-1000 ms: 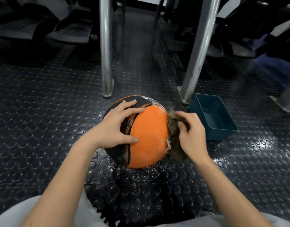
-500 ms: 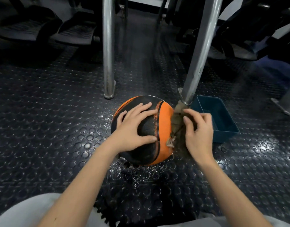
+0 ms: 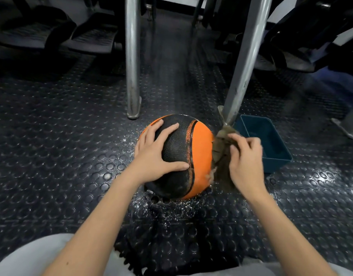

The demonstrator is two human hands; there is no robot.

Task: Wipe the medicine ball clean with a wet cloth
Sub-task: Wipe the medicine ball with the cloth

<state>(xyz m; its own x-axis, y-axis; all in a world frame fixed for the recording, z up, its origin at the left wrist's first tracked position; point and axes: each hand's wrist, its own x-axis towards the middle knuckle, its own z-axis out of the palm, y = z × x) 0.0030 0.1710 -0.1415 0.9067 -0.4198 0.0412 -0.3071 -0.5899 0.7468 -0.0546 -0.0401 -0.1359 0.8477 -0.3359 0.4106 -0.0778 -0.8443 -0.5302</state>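
An orange and black medicine ball (image 3: 199,156) sits on the studded rubber floor, ringed by water droplets. My left hand (image 3: 155,152) lies spread over its black left side, fingers on top and thumb across the front. A brown wet cloth (image 3: 221,154) is pressed against the ball's right orange side. My right hand (image 3: 245,156) grips that cloth with curled fingers. The ball's far right flank is hidden behind cloth and hand.
A blue plastic tub (image 3: 269,140) stands just right of the ball. One upright metal post (image 3: 132,76) and one slanted post (image 3: 241,76) rise right behind the ball. Dark gym machines line the back. My knees in light trousers (image 3: 32,255) frame the bottom.
The ball has turned, so more black panel faces me and the orange panel has shifted right. My left hand stayed on the ball; my right hand rubs the cloth along the right side.
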